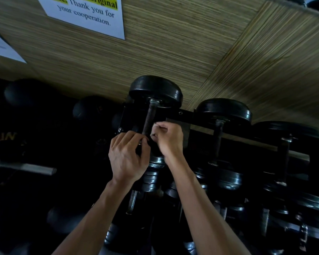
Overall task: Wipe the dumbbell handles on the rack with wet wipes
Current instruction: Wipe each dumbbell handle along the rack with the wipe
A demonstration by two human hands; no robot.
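Note:
A black dumbbell lies on the top tier of the rack (pixel 175 116), its dark handle (pixel 149 118) running from the far round head (pixel 155 91) toward me. My left hand (pixel 127 155) curls its fingers round the near end of that handle. My right hand (pixel 167 138) sits just to the handle's right, fingers curled and pinching a small pale piece that looks like a wet wipe (pixel 156 126) against the bar. The near head of this dumbbell is mostly hidden behind my hands.
More black dumbbells (pixel 223 111) line the rack to the right and on lower tiers (pixel 226 179). A steel bar (pixel 26 167) pokes out at the left among dark weight plates. A woven wall with a printed notice (pixel 92 13) stands close behind.

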